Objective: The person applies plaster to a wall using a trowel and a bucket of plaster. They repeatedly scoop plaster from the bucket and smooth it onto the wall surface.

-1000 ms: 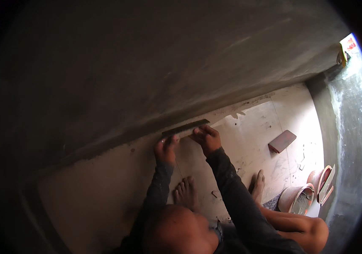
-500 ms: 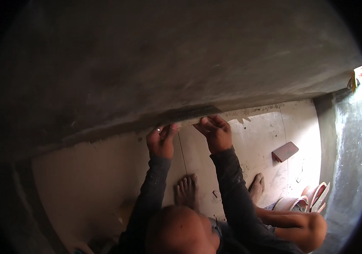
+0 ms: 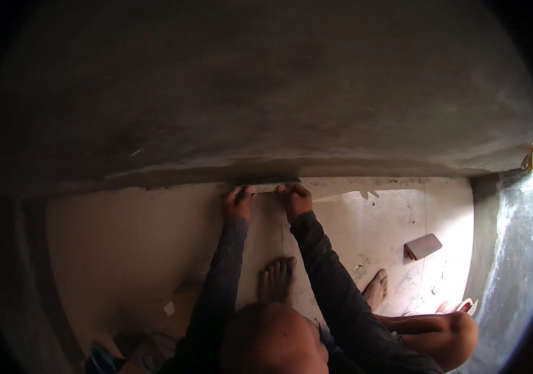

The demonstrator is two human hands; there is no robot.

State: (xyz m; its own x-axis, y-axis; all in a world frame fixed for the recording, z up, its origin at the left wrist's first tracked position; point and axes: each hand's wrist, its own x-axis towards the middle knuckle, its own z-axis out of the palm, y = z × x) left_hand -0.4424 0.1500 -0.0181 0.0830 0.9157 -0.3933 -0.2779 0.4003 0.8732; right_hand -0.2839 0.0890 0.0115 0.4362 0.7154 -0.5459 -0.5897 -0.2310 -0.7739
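My left hand and my right hand each pinch one end of a narrow flat bar, pale on its near edge and dark on its far side. The bar lies along the foot of the dark grey plastered wall, where it meets the pale floor. My fingertips are partly in shadow. Below and between my sleeved arms are my bare knee and foot.
A reddish-brown block lies on the floor to the right. Buckets are partly visible behind my other knee, beside a grey side wall. Something yellow is at the upper right. Dim, unclear items sit at lower left.
The view has turned, so the wall's foot now runs nearly level. My hands and the bar have shifted along the wall's base and now sit lower in view than half a second ago.
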